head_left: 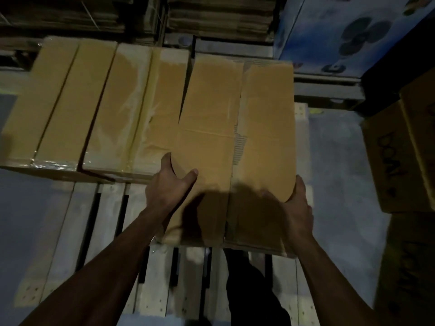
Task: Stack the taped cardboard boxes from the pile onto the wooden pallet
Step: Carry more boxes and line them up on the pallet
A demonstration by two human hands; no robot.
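Observation:
I hold a large taped cardboard box (235, 128) between both hands above the wooden pallet (103, 231). My left hand (169, 184) grips its left near edge, thumb on the top face and fingers down the side. Over at the right near corner, my right hand (297, 203) grips the box with its thumb on top. Two taped boxes (77, 104) lie side by side on the pallet's far left part, and the held box sits against the right one.
Brown printed boxes (400, 156) are piled at the right. A blue fan carton (348, 34) stands at the back right, beside stacks of flat cardboard (219, 17). Bare pallet slats show near me, with grey floor (26, 208) to the left.

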